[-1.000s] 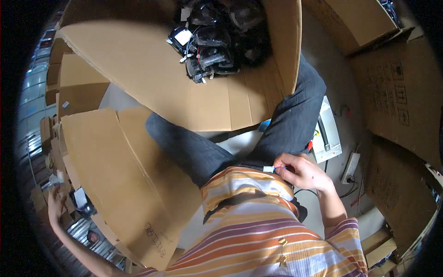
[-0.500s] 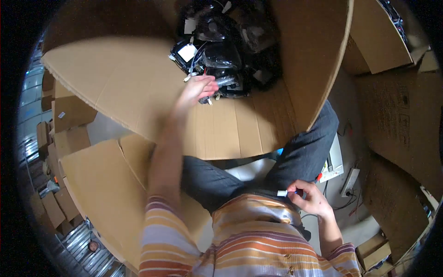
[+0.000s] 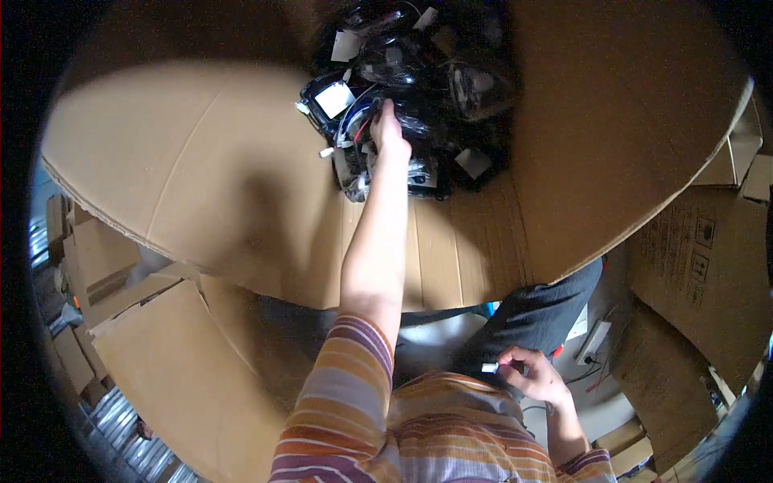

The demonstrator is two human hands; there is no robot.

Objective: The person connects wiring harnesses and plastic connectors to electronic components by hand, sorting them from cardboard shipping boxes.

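Note:
A pile of black plastic-wrapped parts with white labels and loose wires lies deep in a large cardboard box. Into it reaches my left hand, touching a wrapped black part among the wires. Its fingers are partly hidden by the parts, so their grip cannot be made out. Beside it are a red wire and a white plug. Low at the right, over my lap, my right hand pinches a small white connector between thumb and fingers.
The big cardboard box opens toward me, its curved rim crossing above my legs. Another carton stands at the left, and printed cardboard at the right. A power strip with cables lies on the floor at right.
My left hand has gone farther into the box, up and to the right, onto the parts. The view has shifted closer over the box. My right hand still holds the connector.

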